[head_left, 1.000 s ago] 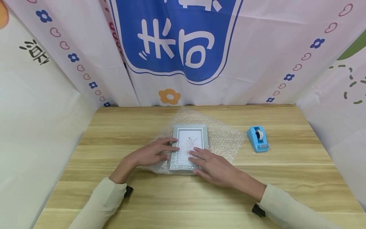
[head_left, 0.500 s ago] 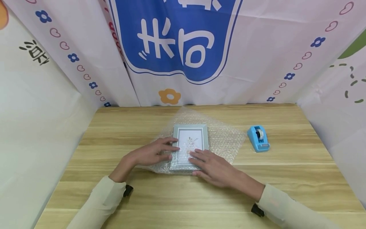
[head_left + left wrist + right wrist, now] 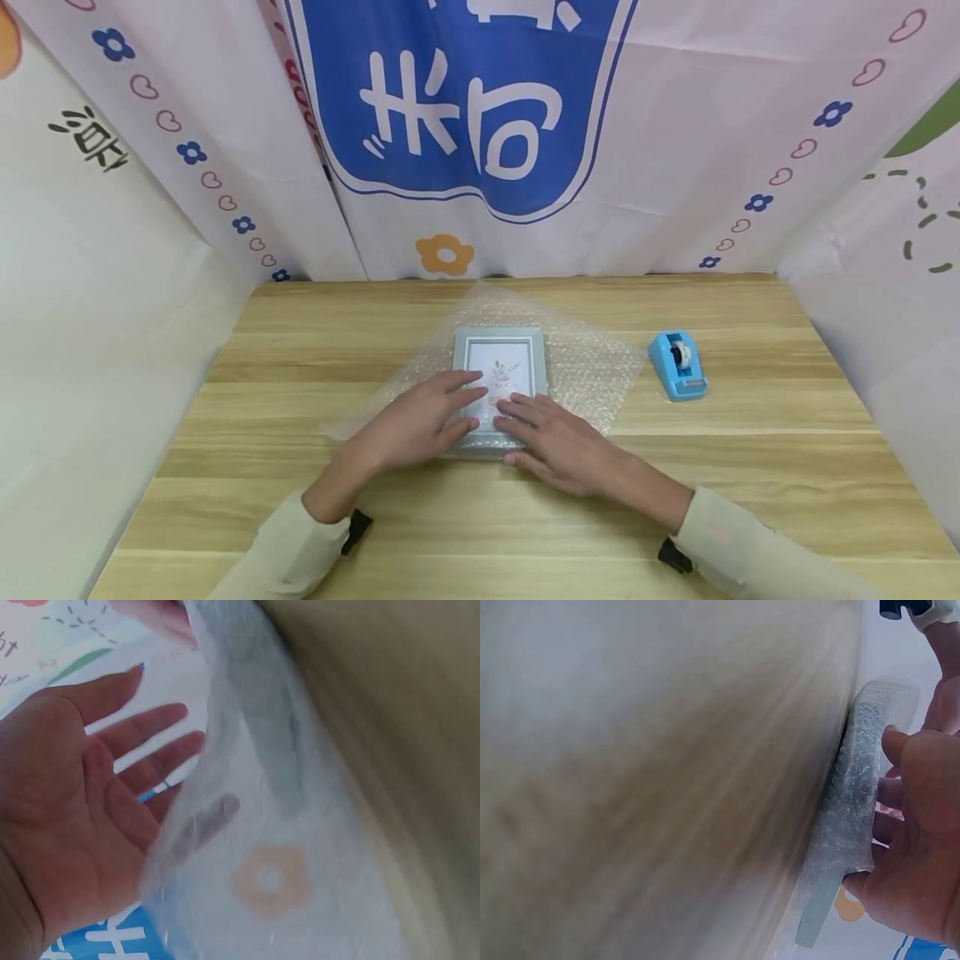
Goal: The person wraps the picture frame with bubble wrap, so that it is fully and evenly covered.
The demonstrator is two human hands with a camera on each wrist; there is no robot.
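The pale grey-green rectangular picture frame (image 3: 516,365) lay face up on clear bubble wrap (image 3: 592,375), its lower part under a fold. The right hand (image 3: 562,444), fingers extended, rested there; the left hand (image 3: 417,419) reached over, fingers spread, contact unclear. Wrapping seemed underway; next, a side flap likely needed bringing across, the fold pinned. A blue plastic tape dispenser (image 3: 678,367) stood to the right.

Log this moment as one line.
left hand: open over picture frame | right hand: on bubble wrap folded over frame's near end | tape dispenser: on table
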